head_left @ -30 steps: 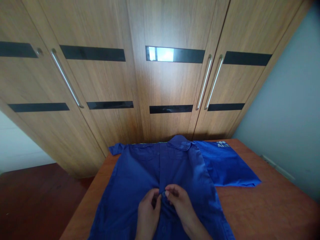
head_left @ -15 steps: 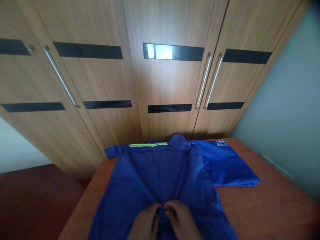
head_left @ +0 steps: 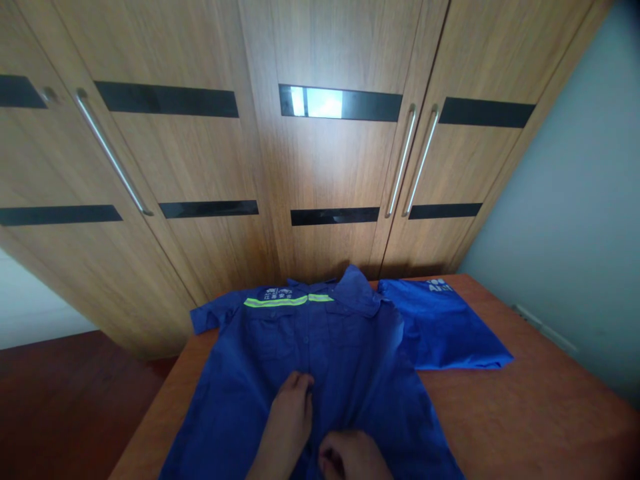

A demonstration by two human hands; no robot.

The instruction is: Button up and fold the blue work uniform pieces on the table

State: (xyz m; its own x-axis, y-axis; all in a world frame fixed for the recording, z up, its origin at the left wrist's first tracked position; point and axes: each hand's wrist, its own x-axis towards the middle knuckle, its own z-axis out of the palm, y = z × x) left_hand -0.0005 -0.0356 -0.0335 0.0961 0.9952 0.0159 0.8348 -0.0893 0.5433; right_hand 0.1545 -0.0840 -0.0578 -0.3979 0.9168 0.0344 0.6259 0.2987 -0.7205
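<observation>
A dark blue work shirt [head_left: 365,367] lies front side up, with a yellow-green reflective strip across its chest and white lettering above the strip. Its collar is folded over at the far end. My left hand [head_left: 293,410] is closed on the front placket around mid-shirt, fingertips pressed together. Closer to me, my right hand [head_left: 355,453] is curled in a pinch at the placket's lower part. The bit of cloth or button between its fingers is hidden.
A folded bright blue garment [head_left: 450,333] with pale lettering lies right of the shirt on the reddish-brown table [head_left: 500,413]. Behind the table stands a wooden wardrobe [head_left: 335,167] with long metal handles. A pale wall [head_left: 565,233] rises at the right.
My left hand has moved up along the placket, and my right hand has dropped lower and nearer to me. The shirt's upper part lies flatter, with the chest lettering now showing.
</observation>
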